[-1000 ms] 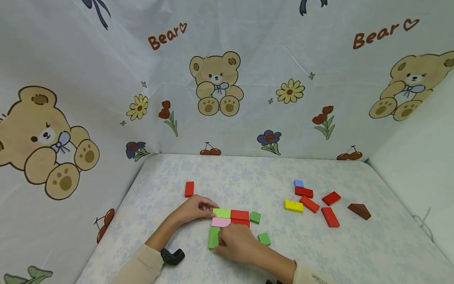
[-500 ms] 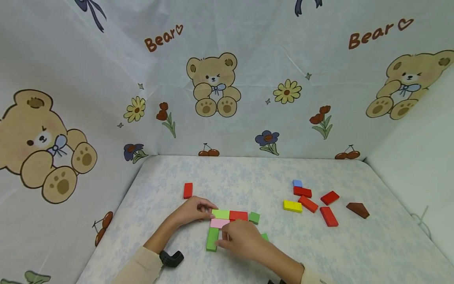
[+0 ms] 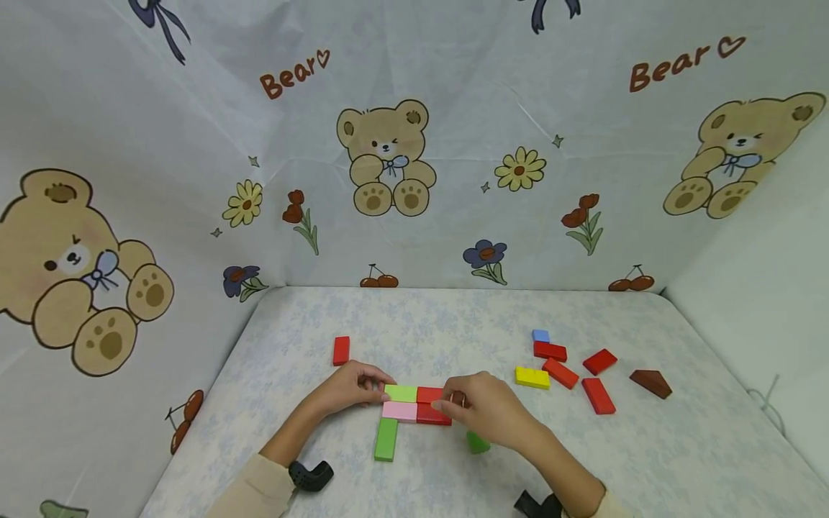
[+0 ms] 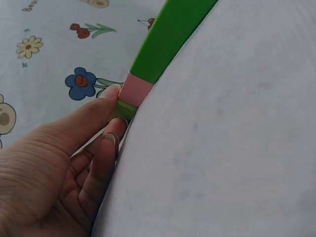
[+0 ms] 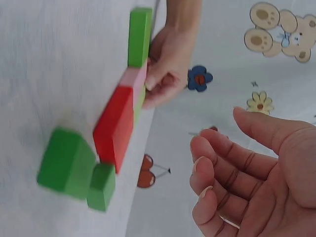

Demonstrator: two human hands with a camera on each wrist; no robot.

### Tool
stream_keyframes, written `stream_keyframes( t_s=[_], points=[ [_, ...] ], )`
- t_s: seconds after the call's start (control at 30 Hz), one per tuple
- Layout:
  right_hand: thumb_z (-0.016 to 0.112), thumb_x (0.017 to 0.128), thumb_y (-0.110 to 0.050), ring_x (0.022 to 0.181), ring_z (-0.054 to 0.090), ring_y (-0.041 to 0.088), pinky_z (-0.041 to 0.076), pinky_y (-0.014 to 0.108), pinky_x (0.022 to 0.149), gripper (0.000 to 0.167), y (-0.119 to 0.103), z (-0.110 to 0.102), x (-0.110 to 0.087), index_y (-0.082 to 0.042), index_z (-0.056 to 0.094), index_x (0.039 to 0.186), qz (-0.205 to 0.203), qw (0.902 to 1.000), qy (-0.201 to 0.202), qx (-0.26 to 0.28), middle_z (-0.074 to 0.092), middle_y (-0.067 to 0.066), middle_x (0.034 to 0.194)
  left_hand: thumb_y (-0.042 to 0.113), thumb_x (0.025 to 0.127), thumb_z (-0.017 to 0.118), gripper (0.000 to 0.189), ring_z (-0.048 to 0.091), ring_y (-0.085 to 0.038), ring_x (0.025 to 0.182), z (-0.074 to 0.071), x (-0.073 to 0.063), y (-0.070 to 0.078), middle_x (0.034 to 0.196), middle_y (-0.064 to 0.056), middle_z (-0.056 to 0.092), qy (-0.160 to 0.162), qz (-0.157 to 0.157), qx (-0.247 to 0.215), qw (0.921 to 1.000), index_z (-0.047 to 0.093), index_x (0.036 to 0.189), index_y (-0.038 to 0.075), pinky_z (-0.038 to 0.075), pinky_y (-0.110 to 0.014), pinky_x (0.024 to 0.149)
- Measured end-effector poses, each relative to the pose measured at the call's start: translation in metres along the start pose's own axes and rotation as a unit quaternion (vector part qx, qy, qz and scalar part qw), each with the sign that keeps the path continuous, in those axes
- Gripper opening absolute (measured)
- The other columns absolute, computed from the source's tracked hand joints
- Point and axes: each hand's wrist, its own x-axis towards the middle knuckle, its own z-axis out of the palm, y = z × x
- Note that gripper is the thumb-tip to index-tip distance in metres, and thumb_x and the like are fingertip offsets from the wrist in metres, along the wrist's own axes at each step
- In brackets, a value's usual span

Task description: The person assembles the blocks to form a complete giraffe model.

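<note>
Thumb and fingers of my left hand [image 3: 352, 386] pinch the left end of a light green block [image 3: 401, 393], seen close in the left wrist view. Against it lie a pink block [image 3: 399, 411] and two red blocks, the nearer red block [image 3: 434, 415] in the front row. A long green block [image 3: 386, 440] stretches toward me from the pink one. My right hand [image 3: 492, 406] hovers at the right end of the red blocks, fingers loosely bent and holding nothing in the right wrist view. Beneath it shows a green block [image 3: 478, 443]; a smaller green block [image 5: 101, 186] is hidden in the head view.
At the right lie several red blocks, one of them a red block [image 3: 598, 396], plus a yellow block [image 3: 532, 378], a blue block [image 3: 540, 336] and a brown angular block [image 3: 650, 383]. A lone red block [image 3: 341, 350] sits behind my left hand. A bear-print cloth [image 3: 440, 216] hangs behind the table.
My right hand has left the long green block and moved right and away from me, uncovering the nearer red block. The left hand keeps its place at the light green block.
</note>
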Motion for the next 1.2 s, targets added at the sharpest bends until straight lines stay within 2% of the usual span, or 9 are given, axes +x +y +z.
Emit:
stream_keyframes(
  t_s=[0.43, 0.7, 0.97, 1.07, 1.2],
  points=[
    [0.072, 0.096, -0.027, 0.071, 0.058, 0.007, 0.049, 0.025, 0.060, 0.008, 0.053, -0.054, -0.005, -0.019, 0.075, 0.095, -0.027, 0.9959, 0.086, 0.005, 0.066, -0.015, 0.081, 0.024, 0.084, 0.085, 0.026, 0.053, -0.010, 0.065, -0.001, 0.000, -0.001, 0.084, 0.000, 0.068, 0.009, 0.000, 0.025, 0.9997, 0.080, 0.109, 0.019, 0.045, -0.023, 0.059],
    [0.074, 0.095, -0.024, 0.076, 0.060, 0.016, 0.052, 0.026, 0.063, 0.013, 0.100, -0.082, -0.011, -0.013, 0.075, 0.101, 0.045, 0.9891, 0.140, -0.002, 0.069, -0.005, 0.084, 0.021, 0.084, 0.085, 0.025, 0.053, -0.012, 0.065, 0.000, -0.001, 0.003, 0.085, -0.003, 0.068, 0.009, -0.005, 0.018, 0.9998, 0.080, 0.108, 0.017, 0.046, -0.023, 0.059],
    [0.072, 0.096, -0.021, 0.094, 0.061, 0.028, 0.054, 0.028, 0.063, 0.026, 0.146, -0.093, -0.017, -0.004, 0.072, 0.116, 0.124, 0.9764, 0.177, 0.006, 0.071, 0.010, 0.102, 0.020, 0.084, 0.085, 0.026, 0.054, -0.013, 0.062, -0.002, 0.000, 0.004, 0.085, -0.004, 0.067, 0.006, -0.008, 0.012, 0.9999, 0.079, 0.109, 0.017, 0.047, -0.024, 0.057],
    [0.070, 0.097, -0.022, 0.097, 0.062, 0.033, 0.056, 0.034, 0.071, 0.031, 0.160, -0.091, -0.019, -0.002, 0.070, 0.122, 0.154, 0.9724, 0.176, 0.006, 0.069, 0.016, 0.110, 0.019, 0.085, 0.085, 0.026, 0.054, -0.014, 0.061, -0.002, 0.000, 0.004, 0.086, -0.005, 0.067, 0.001, -0.007, 0.005, 1.0000, 0.079, 0.110, 0.016, 0.049, -0.025, 0.057],
    [0.069, 0.098, -0.022, 0.106, 0.059, 0.042, 0.056, 0.050, 0.082, 0.036, 0.175, -0.085, -0.019, -0.001, 0.067, 0.127, 0.183, 0.9693, 0.164, -0.005, 0.066, 0.024, 0.120, 0.018, 0.085, 0.085, 0.026, 0.054, -0.014, 0.060, 0.000, -0.001, 0.002, 0.086, -0.005, 0.068, 0.001, -0.008, 0.001, 1.0000, 0.079, 0.110, 0.016, 0.049, -0.026, 0.056]
  ],
)
